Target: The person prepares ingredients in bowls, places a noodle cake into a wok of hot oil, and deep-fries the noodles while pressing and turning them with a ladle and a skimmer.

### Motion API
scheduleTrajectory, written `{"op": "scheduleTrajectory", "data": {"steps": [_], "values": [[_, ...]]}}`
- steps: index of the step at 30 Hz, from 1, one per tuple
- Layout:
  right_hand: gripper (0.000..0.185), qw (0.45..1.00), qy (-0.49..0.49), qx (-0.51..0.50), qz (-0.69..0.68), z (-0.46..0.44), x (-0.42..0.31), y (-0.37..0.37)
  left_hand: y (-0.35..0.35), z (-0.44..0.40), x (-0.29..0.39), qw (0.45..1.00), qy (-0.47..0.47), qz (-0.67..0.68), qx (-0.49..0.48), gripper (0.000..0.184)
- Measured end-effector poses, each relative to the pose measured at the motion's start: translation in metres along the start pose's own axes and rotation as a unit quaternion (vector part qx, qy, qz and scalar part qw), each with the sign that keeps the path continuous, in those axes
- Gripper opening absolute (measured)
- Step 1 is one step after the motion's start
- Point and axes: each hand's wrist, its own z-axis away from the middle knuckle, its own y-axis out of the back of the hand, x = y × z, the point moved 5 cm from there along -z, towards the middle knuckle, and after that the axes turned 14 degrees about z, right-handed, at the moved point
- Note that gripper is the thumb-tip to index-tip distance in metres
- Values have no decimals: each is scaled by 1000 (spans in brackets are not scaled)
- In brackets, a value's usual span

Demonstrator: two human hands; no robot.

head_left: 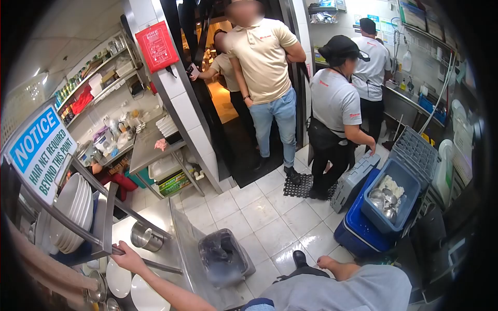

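My left hand reaches out at the lower left, its fingers closed round the metal rail at the corner of a steel shelf rack. On that rack's shelf stand white plates on edge, side by side. Below my hand are more white plates, and a steel pot sits just beyond. My right hand hangs low beside my grey shirt, fingers curled, with nothing visible in it. Near it is a blue cooler box, under a grey-blue crate containing metal bowls and white cloth.
A dark bin stands on the tiled floor. In the doorway are people in beige shirts; co-workers in grey shirts stand by the sink at right. A notice sign hangs from the rack. A grey lid leans near the crate.
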Motion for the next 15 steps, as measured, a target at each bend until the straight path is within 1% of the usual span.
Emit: {"op": "scheduleTrajectory", "data": {"steps": [7,15], "values": [[29,999,5,-13,35,2,4,4,-1,-1,-3,1000,-11,-1,7,33],[27,999,9,3,33,-1,-6,21,-2,4,13,1000,-3,-7,21,33]]}}
